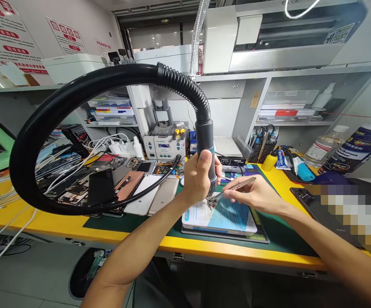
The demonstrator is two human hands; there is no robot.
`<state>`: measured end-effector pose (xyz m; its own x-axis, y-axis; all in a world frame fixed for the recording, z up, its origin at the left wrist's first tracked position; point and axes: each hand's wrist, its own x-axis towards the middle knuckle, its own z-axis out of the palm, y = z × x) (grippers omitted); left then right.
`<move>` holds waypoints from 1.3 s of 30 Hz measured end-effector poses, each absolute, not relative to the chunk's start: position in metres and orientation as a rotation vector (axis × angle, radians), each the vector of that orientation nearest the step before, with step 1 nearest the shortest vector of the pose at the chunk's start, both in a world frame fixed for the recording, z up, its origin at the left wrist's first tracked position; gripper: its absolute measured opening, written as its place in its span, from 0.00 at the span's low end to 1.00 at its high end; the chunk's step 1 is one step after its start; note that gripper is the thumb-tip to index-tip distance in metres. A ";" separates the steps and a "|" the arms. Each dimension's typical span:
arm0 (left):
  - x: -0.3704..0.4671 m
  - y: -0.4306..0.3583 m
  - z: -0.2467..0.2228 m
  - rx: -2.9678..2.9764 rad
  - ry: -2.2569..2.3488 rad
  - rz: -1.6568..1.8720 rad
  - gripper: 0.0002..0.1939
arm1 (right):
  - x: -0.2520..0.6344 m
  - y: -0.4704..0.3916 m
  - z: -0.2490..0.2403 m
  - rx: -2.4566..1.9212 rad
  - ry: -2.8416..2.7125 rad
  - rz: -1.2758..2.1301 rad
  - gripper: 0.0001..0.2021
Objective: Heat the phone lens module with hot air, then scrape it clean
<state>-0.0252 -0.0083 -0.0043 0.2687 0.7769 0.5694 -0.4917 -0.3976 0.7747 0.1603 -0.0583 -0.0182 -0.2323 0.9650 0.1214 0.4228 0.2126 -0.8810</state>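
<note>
The left hand is wrapped in a full fist around the grey handle of a hot-air wand, nozzle pointing straight down. The right hand pinches a pair of tweezers between thumb and fingers, their tips meeting the nozzle over a small part too tiny to make out. That part sits at the far edge of a blue-and-white pad, which lies on a dark mat on the yellow bench.

The wand looks stiff and light, but its thick black hose, looping high to the left, probably tugs sideways, so a grip low on the handle seems steadiest. The part is likely fragile and hot; the tweezer tips are the safe hold.

To the left lie many phones and white cables. Behind stands a soldering station; to the right, scissors in a holder and 2 bottles.
</note>
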 end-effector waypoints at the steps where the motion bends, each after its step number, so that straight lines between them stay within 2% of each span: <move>1: -0.025 -0.008 -0.004 1.403 0.290 1.413 0.34 | 0.159 -0.060 -0.018 -1.300 -1.785 0.952 0.16; 10: -0.025 -0.009 -0.006 1.394 0.312 1.422 0.34 | 0.162 -0.063 -0.020 -1.317 -1.863 0.878 0.15; 27: -0.024 -0.008 -0.011 1.409 0.275 1.406 0.34 | 0.165 -0.058 -0.019 -1.282 -1.796 1.035 0.18; 39: -0.024 -0.007 -0.010 1.403 0.220 1.419 0.33 | 0.163 -0.060 -0.017 -1.283 -1.798 1.010 0.17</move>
